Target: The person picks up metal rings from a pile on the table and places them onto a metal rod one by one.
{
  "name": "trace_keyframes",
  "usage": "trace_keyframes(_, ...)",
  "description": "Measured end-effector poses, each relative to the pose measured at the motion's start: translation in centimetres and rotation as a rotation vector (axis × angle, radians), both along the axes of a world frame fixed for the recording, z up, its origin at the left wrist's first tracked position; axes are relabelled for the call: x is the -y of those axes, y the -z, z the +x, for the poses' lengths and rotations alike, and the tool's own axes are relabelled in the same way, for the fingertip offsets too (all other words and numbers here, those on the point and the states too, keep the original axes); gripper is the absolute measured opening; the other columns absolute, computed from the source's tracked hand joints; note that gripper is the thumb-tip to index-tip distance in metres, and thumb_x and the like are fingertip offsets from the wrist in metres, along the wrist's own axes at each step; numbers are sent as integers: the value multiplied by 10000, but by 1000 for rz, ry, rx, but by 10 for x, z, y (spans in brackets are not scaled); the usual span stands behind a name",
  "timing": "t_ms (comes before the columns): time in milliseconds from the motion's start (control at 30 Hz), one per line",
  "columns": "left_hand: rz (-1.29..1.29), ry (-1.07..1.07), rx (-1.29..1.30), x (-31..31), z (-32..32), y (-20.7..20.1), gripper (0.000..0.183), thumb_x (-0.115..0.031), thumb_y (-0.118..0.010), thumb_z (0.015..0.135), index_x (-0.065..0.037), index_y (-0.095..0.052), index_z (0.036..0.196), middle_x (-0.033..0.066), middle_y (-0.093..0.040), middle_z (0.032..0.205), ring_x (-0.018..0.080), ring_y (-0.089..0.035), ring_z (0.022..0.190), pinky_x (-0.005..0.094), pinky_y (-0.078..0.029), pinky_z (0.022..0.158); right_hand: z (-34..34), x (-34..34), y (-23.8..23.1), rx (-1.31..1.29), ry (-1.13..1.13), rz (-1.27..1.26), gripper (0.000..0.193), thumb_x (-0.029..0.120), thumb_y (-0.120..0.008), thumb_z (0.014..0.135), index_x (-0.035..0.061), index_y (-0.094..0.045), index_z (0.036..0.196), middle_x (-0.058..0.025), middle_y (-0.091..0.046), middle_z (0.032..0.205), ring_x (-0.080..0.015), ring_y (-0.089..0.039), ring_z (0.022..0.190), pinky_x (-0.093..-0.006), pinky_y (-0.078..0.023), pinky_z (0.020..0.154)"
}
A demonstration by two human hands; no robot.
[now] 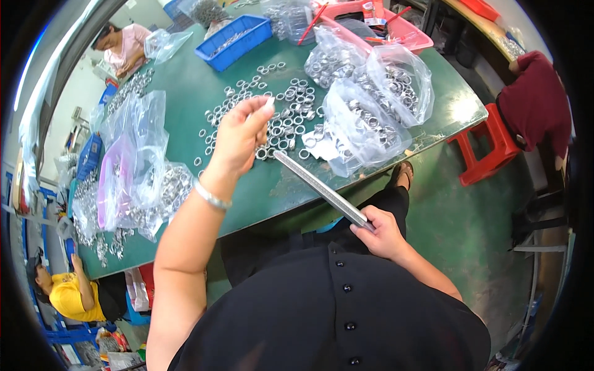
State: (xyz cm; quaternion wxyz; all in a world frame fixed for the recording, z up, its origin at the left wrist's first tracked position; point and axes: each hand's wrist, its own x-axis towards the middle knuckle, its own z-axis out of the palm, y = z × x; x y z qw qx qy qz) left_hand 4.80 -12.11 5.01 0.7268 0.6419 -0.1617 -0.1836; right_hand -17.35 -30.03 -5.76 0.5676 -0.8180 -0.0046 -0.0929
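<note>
My left hand (244,133) is raised over the loose metal rings (288,127) on the green table. Its fingers are drawn together in a pinch; a small pale spot shows at the thumb tip, and I cannot tell whether it is a nail or a held piece. My right hand (380,234) grips the near end of a long grey metal bar (322,188) with fine marks along its face. The bar slants up and left over the table edge, its far end close to the rings. Clear plastic bags (365,120) of rings lie just right of the pile.
More bags (133,179) of metal parts lie on the left. A blue bin (234,42) and a pink basket (402,38) stand at the back. Other people sit at upper left, lower left and right, the right one by a red stool (489,148).
</note>
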Motion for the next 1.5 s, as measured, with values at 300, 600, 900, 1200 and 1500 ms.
trace_keyframes(300, 616, 84, 898, 153, 115, -64, 329, -238, -677, 740, -40, -630, 999, 50, -597, 796, 120, -526, 697, 241, -421, 628, -26, 35, -2, 15, 164, 31, 128, 62, -633, 735, 14, -515, 725, -44, -452, 575, -108, -417, 484, -245, -349, 461)
trace_keyframes(600, 800, 230, 1161, 208, 89, -77, 270, -242, -564, 772, -31, -624, 929, 132, -640, 856, 243, -616, 795, 328, -464, 732, -34, 51, 13, 34, 204, 85, 122, 53, -633, 728, 22, -515, 723, -42, -446, 565, -108, -414, 478, -243, -344, 452)
trace_keyframes(900, 567, 706, 1718, 222, 42, -45, 204, -132, -594, 753, -53, -594, 941, 127, -550, 935, 306, -534, 903, 387, -421, 814, -24, 41, 3, 43, 139, 18, 126, 59, -643, 713, 19, -524, 718, -58, -459, 569, -136, -433, 470, -257, -360, 455)
trace_keyframes(1200, 576, 415, 1402, 105, 52, -29, 133, -115, -604, 766, -32, -579, 866, 102, -546, 831, 245, -546, 734, 332, -445, 651, -31, 29, 7, -4, 173, 27, 140, 36, -636, 701, 23, -497, 686, -35, -422, 538, -114, -390, 455, -250, -336, 444)
trace_keyframes(1500, 794, 472, 1099, 1, 22, 38, 224, -46, -661, 669, -51, -611, 888, 92, -526, 896, 276, -493, 902, 348, -415, 780, -15, 10, 9, -39, 105, 57, 137, 43, -620, 717, 24, -488, 684, -29, -407, 552, -98, -378, 483, -243, -327, 462)
